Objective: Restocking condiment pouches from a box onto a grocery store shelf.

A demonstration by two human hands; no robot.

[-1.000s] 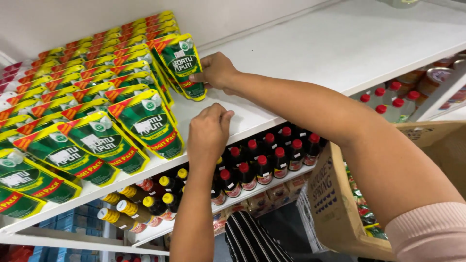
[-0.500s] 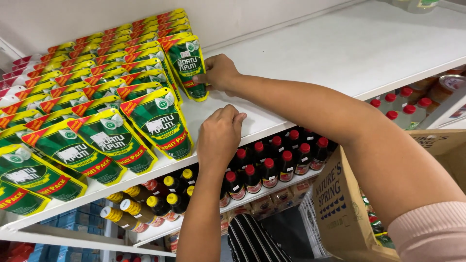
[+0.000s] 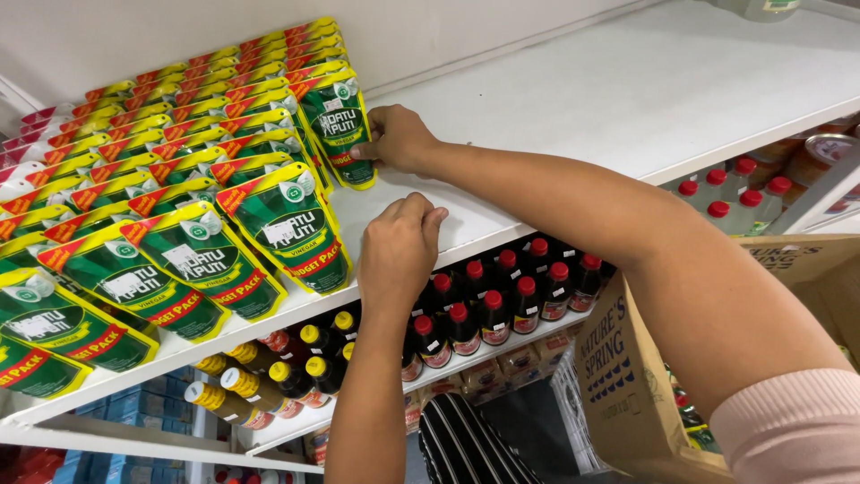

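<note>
My right hand (image 3: 396, 139) reaches in from the right and grips the right edge of an upright green pouch (image 3: 337, 125) with a yellow and red top. That pouch stands at the end of a row, on the white shelf (image 3: 627, 99). My left hand (image 3: 399, 247) rests on the shelf's front edge with its fingers curled and nothing in them. It sits just right of the front pouch (image 3: 288, 229) of the nearest row. Several rows of the same green pouches (image 3: 134, 179) fill the shelf's left part.
Below the shelf stand dark bottles with red caps (image 3: 502, 300) and others with yellow caps (image 3: 287, 376). An open cardboard box (image 3: 627, 376) sits at the lower right. Clear bottles with red caps (image 3: 735, 193) stand on the right. Blue packs (image 3: 152, 403) lie lower left.
My left hand's fingers have curled in on the shelf edge. My right hand has stayed on the upright pouch. The view has shifted slightly.
</note>
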